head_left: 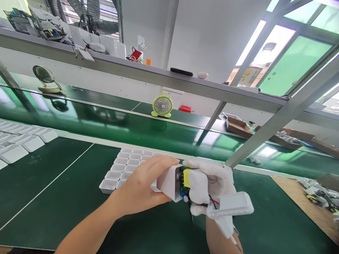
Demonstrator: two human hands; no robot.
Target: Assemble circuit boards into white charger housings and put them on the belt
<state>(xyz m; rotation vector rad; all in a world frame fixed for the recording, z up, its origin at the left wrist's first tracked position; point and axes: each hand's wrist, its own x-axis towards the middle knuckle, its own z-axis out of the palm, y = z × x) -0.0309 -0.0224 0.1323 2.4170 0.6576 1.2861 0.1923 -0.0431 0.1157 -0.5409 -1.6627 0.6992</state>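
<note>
Head view: I see the left hand (141, 181) with fingers wrapped around a white housing (167, 181), its mouth facing the circuit board (182, 181), probably for alignment; the gloved right hand's (218, 174) fingers grip the board above the tabletop (66, 204), near far-edge white cases (120, 161).

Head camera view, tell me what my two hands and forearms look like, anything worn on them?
Your left hand is bare, with no glove, ring or watch visible. Your right hand wears a white, wrinkled, cloth-like glove, partly hidden at the wrist. Both forearms show no sleeves in the picture.
</note>
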